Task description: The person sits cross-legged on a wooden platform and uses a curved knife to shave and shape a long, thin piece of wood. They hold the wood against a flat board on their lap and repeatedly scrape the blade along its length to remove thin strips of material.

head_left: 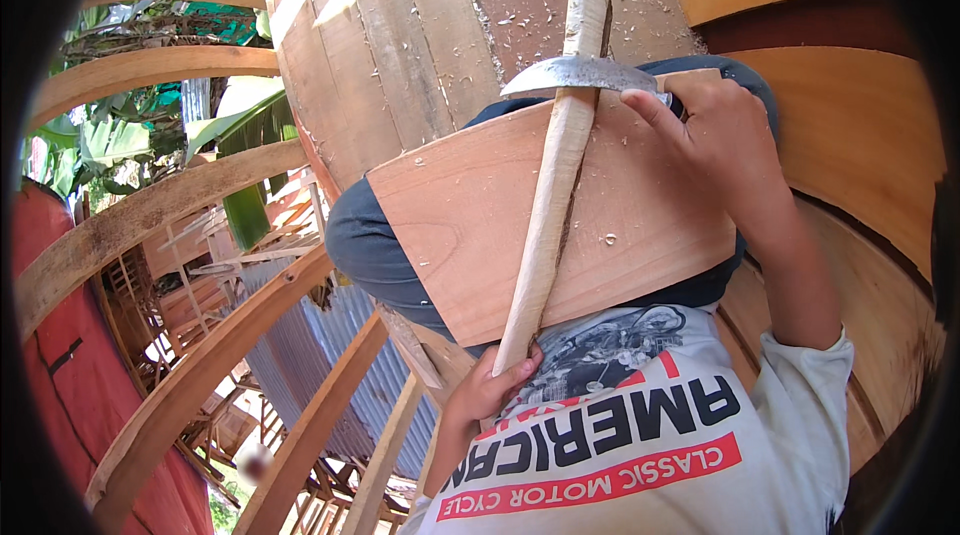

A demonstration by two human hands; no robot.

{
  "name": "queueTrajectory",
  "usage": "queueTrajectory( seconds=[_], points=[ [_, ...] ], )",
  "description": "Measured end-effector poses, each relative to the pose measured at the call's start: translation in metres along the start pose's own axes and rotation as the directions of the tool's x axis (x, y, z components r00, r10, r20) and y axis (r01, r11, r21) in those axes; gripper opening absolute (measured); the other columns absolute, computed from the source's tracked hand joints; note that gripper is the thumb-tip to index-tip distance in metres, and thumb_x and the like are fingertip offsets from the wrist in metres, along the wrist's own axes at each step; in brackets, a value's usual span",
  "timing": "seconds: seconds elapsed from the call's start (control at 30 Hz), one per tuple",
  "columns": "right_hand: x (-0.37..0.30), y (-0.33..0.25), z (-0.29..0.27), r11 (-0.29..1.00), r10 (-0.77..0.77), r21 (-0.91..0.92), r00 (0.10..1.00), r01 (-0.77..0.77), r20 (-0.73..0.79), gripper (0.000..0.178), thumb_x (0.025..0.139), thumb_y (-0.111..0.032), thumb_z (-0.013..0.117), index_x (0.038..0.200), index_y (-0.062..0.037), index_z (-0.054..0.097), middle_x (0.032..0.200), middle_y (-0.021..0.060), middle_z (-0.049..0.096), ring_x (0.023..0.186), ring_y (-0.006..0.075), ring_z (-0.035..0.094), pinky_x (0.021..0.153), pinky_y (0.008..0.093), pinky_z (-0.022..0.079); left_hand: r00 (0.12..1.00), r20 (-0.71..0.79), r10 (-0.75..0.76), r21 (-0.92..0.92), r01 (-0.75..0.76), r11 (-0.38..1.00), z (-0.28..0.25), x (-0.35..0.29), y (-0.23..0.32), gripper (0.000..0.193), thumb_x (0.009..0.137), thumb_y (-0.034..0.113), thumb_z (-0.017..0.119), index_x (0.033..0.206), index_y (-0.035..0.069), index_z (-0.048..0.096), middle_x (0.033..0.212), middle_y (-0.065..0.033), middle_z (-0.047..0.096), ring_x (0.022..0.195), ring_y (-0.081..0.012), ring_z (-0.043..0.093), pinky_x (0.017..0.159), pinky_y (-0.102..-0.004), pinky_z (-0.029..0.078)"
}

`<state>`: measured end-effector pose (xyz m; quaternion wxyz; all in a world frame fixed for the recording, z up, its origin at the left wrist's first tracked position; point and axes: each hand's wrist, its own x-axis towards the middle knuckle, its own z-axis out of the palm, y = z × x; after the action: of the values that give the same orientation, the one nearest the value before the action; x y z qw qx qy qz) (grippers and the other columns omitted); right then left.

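Observation:
My left hand [492, 387] is closed round the near end of a rough, pale wooden stick [550, 205], which slants up and away across my lap. Dark bark-like edging shows along part of its right side. Near the stick's far end, a curved metal blade [540, 76] crosses over it. My right hand [725, 130] is closed at the blade's right end, thumb stretched toward it; the handle is mostly hidden in the fist, so this looks like a curved knife. Beneath the stick, a flat reddish-brown board [470, 225] rests across my folded legs.
Wood shavings [610, 240] dot the board and the plank floor [400, 75] ahead. Curved wooden ribs [190, 185] stand along the left, with corrugated metal sheets [340, 365] and a red surface [70, 365] beyond. Broad curved planks [830, 125] rise close on my right.

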<state>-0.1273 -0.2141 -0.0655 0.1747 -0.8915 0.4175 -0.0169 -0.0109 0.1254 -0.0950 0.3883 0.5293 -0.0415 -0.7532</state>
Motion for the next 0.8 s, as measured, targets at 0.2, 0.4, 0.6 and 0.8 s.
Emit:
queueTrajectory(
  seconds=[0.2,0.4,0.6,0.8],
  points=[
    [-0.006,-0.001,0.003,1.0,-0.006,-0.004,0.999,0.006,-0.052,0.06,0.087,-0.056,0.055,0.066,-0.0009,0.066,0.058,0.0196,0.059,0.056,0.0346,0.062,0.053,0.041,0.049,1.0,-0.019,0.0,0.055,0.001,0.998,0.006,-0.005,0.01,0.029,0.093,0.031,0.058,0.097,0.002,0.056,0.067,0.0061,0.044,0.058,-0.004,0.04,0.052,-0.0208,0.031],
    [-0.019,-0.015,0.006,1.0,-0.012,0.0,1.0,0.012,0.021,0.06,0.087,-0.056,0.055,0.068,-0.0006,0.067,0.058,0.0195,0.059,0.054,0.0348,0.062,0.052,0.0419,0.049,0.997,0.032,0.075,0.037,-0.077,0.996,0.003,0.003,-0.002,0.03,0.094,0.031,0.057,0.096,0.002,0.056,0.068,0.0061,0.044,0.06,-0.0042,0.04,0.054,-0.0213,0.032],
    [0.006,0.004,0.0,0.999,0.042,-0.028,0.999,-0.043,-0.023,0.06,0.087,-0.055,0.056,0.067,0.0,0.066,0.059,0.0192,0.06,0.056,0.0334,0.063,0.053,0.0412,0.049,0.998,0.039,0.056,0.077,-0.058,0.995,0.006,0.0,0.008,0.031,0.095,0.033,0.055,0.096,0.002,0.055,0.068,0.0051,0.044,0.06,-0.0043,0.04,0.053,-0.0213,0.033],
    [-0.014,-0.017,-0.001,0.995,-0.1,0.007,0.994,0.1,0.032,0.057,0.088,-0.052,0.056,0.071,0.0013,0.068,0.06,0.0194,0.06,0.056,0.0348,0.062,0.054,0.0418,0.049,0.996,0.064,0.069,0.093,-0.075,0.993,0.004,0.0,0.006,0.032,0.095,0.034,0.056,0.096,0.002,0.055,0.07,0.0047,0.045,0.063,-0.0049,0.04,0.056,-0.0217,0.034]
  ],
)
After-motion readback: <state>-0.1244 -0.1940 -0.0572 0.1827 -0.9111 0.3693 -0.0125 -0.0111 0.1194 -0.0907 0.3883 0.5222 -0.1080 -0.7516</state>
